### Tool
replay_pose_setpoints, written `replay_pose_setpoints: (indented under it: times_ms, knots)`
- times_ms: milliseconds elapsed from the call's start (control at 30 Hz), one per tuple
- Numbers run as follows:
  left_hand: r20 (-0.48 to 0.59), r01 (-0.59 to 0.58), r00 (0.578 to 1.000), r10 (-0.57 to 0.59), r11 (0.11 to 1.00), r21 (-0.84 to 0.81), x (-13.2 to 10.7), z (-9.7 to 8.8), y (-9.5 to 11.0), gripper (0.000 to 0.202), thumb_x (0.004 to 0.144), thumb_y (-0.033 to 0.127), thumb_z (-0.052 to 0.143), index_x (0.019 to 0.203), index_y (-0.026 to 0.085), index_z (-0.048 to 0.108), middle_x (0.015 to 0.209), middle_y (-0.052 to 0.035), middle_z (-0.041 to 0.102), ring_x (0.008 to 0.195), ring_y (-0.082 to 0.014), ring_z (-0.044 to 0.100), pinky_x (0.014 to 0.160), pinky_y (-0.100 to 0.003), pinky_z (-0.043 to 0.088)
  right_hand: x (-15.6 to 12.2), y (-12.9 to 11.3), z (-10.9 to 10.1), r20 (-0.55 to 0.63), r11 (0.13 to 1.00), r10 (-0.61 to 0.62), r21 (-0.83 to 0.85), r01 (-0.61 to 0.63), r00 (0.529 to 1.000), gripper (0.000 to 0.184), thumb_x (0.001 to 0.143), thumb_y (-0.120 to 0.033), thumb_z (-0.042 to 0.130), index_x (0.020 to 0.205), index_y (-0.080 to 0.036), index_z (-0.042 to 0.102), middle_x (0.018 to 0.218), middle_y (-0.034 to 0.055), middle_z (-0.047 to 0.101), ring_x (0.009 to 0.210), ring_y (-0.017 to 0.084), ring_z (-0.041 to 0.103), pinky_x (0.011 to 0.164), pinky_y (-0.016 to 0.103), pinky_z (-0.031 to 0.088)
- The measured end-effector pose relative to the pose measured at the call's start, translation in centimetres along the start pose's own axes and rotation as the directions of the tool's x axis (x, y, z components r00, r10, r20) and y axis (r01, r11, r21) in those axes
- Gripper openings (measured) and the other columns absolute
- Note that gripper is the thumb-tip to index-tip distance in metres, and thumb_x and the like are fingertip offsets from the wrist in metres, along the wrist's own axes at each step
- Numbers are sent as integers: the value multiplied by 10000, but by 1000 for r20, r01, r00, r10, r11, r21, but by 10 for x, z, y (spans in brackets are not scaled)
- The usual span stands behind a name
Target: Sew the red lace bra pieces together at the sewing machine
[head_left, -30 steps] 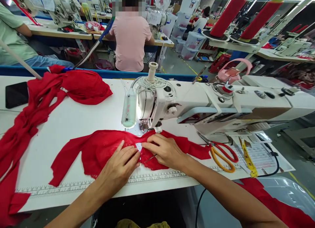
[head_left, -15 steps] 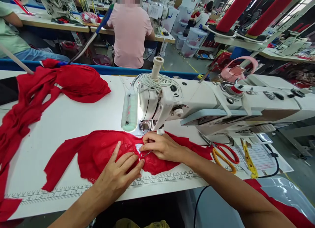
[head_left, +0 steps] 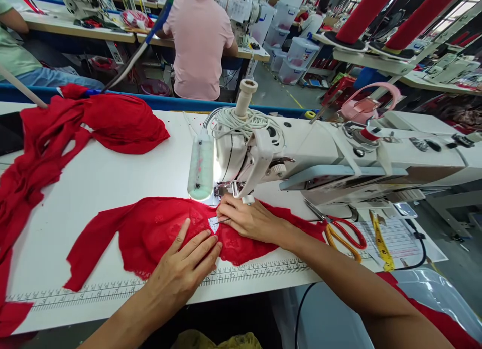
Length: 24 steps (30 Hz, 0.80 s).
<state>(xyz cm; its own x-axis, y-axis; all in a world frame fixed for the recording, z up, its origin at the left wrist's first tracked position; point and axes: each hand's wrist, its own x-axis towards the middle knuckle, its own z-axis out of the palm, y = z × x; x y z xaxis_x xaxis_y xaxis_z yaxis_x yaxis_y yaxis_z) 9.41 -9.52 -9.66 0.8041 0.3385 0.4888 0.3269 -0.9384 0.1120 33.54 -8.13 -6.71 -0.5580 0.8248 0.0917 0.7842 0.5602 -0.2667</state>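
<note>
A red lace garment piece (head_left: 158,223) lies spread below the sewing machine's needle area, with a small white patch (head_left: 213,224) at its middle. My left hand (head_left: 190,261) rests flat on the lace, fingers stretched out, their tips just below the patch. Pinched in my right hand (head_left: 248,218) is a thin pointed metal tool (head_left: 223,220), its tip over the patch. Most of that tool is hidden by the fingers, so its exact kind does not show. The presser foot (head_left: 223,189) of the sewing machine (head_left: 309,143) is just behind my right fingertips.
Scissors with red and orange handles (head_left: 344,233) lie right of the garment, near a yellow tape measure (head_left: 381,241) and a printed sheet (head_left: 404,243). More red fabric (head_left: 124,123) is heaped at left. A ruler strip (head_left: 259,272) runs along the front edge. A co-worker (head_left: 199,42) sits beyond.
My right hand has moved slightly up toward the presser foot, and the tool's tip has shifted from below the white patch onto it. The left hand stays pressed on the lace.
</note>
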Motion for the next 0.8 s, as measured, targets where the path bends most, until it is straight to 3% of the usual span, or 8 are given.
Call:
replay_pose_setpoints:
  times_ms: [100, 200, 300, 400, 567, 800]
  knots:
    - [15, -8, 1000, 8, 1000, 15, 1, -1, 0, 288, 969, 170, 558, 1241, 135, 647, 1228, -67, 705, 1188, -225, 625, 1256, -538, 140, -10, -2, 6, -170, 996, 60, -47, -69, 984, 218, 1037, -236, 420, 1128, -190, 614, 1038, 74, 634, 782, 150, 575, 573, 247, 426]
    - [6, -16, 1000, 16, 1000, 21, 2, -3, 0, 268, 961, 162, 569, 1211, 134, 663, 1195, -67, 717, 1168, -220, 639, 1253, -538, 159, -19, -7, 10, -282, 997, 79, 27, -74, 956, 240, 1011, -175, 447, 1149, -208, 641, 1075, 75, 680, 929, 172, 627, 719, 269, 517]
    - [3, -10, 1000, 10, 1000, 13, 2, -2, 0, 267, 958, 161, 575, 1208, 130, 663, 1191, -77, 717, 1178, -223, 634, 1245, -532, 200, -24, -11, 14, -235, 997, 35, 73, -18, 971, 279, 960, -102, 497, 1169, -207, 649, 1177, 67, 690, 1068, 184, 618, 799, 280, 551]
    - [-5, -8, 1000, 8, 1000, 11, 0, -1, 0, 272, 960, 161, 571, 1215, 131, 661, 1198, -72, 717, 1181, -229, 632, 1245, -537, 195, -24, -11, 18, -204, 996, 62, 69, -49, 977, 364, 926, -51, 506, 1217, -218, 647, 1246, 58, 680, 1137, 189, 605, 844, 301, 566]
    - [-7, -12, 1000, 12, 1000, 9, -2, 2, 1, 267, 959, 158, 574, 1208, 134, 668, 1189, -53, 724, 1165, -236, 639, 1246, -547, 178, -21, -12, 19, -266, 982, 150, 155, -111, 952, 225, 993, -241, 551, 1174, -217, 684, 1181, 49, 720, 1072, 193, 637, 871, 324, 565]
    - [-5, 12, 1000, -12, 1000, -14, -2, 3, 0, 286, 953, 130, 567, 1224, 131, 660, 1212, -72, 710, 1179, -232, 629, 1245, -539, 195, -19, -15, 17, -226, 976, 167, 174, -129, 960, 219, 1001, -247, 538, 1165, -225, 681, 1195, 47, 707, 1062, 197, 638, 842, 322, 559]
